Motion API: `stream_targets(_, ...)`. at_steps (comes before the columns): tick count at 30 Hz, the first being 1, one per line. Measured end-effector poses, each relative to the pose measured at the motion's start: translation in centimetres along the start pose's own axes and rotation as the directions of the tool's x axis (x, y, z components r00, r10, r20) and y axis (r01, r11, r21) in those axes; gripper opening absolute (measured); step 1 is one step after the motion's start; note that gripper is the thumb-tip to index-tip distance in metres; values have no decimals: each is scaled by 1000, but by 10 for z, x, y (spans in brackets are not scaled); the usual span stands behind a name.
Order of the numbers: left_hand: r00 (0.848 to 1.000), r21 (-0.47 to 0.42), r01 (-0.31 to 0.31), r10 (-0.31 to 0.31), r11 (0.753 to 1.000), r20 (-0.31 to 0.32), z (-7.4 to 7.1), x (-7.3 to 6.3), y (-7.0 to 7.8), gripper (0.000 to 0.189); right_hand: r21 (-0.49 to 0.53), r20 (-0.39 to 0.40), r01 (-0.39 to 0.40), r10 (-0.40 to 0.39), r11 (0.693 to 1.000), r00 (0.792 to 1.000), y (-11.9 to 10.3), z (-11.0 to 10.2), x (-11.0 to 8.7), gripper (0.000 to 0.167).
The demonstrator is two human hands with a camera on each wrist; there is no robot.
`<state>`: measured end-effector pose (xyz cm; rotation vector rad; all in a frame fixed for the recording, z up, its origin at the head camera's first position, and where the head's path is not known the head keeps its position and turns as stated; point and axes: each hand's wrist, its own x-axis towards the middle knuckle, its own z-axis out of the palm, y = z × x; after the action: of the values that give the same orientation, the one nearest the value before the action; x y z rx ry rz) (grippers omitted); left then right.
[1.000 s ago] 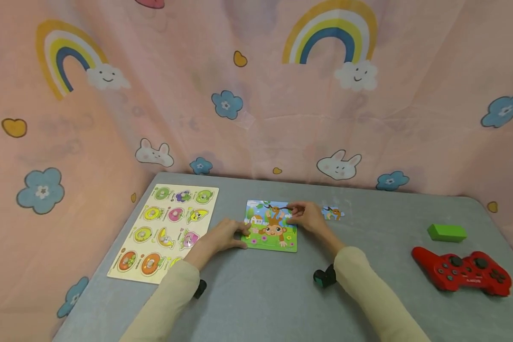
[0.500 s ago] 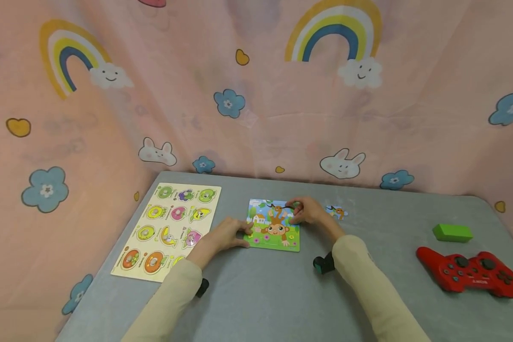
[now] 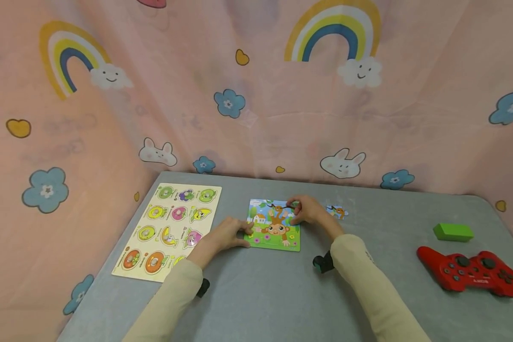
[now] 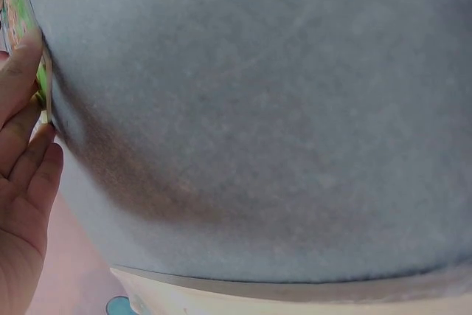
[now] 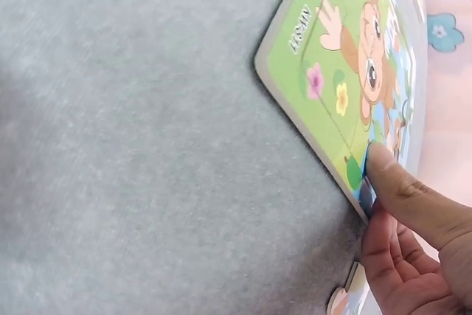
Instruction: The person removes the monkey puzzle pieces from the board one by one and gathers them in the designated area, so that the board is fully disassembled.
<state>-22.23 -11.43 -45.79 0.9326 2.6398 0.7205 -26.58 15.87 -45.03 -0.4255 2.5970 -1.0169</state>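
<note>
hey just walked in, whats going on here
A person's left hand holds the left edge of a monkey jigsaw puzzle on a gray table, while the right hand pinches at its upper right; whether it grips a separate piece there is unclear. One jigsaw piece lies loose to the puzzle's right. A fruit puzzle board lies to the left, a red game controller and green block far right.

The puzzle (image 3: 276, 231) looks glossy; the tabletop (image 3: 260, 299) matt cloth; the controller (image 3: 470, 273) plastic.

Pink rainbow-print cloth (image 3: 273, 135) backs a grey table (image 3: 260, 299).
</note>
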Motion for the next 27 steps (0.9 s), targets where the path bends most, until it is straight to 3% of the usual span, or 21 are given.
stream_targets(10,1000,-21,10,-10,1000,20,-2,-1,1,31,2,-14,5,-5,1000,1000,0,0,-1,51)
stream_targets(20,1000,-2,1,-1,1000,4,2,-1,1,28,-112,7,3,-2,994,1000,-2,3,5,50)
stream_targets(27,1000,-8,9,-9,1000,3,1,0,1,29,-147,-41,76,-83,986,996,1,5,0,39)
